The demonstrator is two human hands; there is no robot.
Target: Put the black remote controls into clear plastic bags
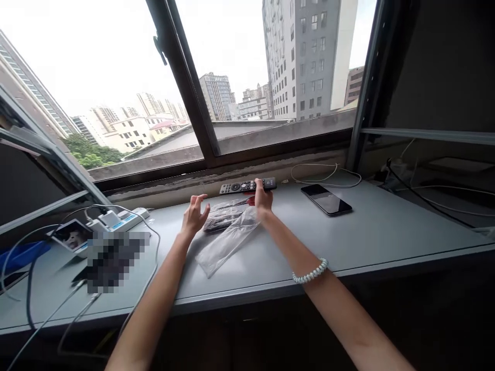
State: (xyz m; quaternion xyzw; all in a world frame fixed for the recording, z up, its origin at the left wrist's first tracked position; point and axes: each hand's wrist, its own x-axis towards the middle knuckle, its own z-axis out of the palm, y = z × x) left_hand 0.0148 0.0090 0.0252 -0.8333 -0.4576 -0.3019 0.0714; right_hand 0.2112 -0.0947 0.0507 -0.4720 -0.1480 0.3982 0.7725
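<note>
A dark remote control is held by its right end in my right hand, raised a little above the back of the grey desk. My left hand is empty, its fingers apart and slightly curled, just left of a plastic-wrapped dark bundle. In front of that bundle a clear plastic bag lies flat and crumpled. Something red shows beside my right hand, partly hidden by it.
A black phone lies to the right on the desk, near a white cable. At the left are a power strip, a small picture-like screen, a pixelated dark device and looping cables. A window stands behind.
</note>
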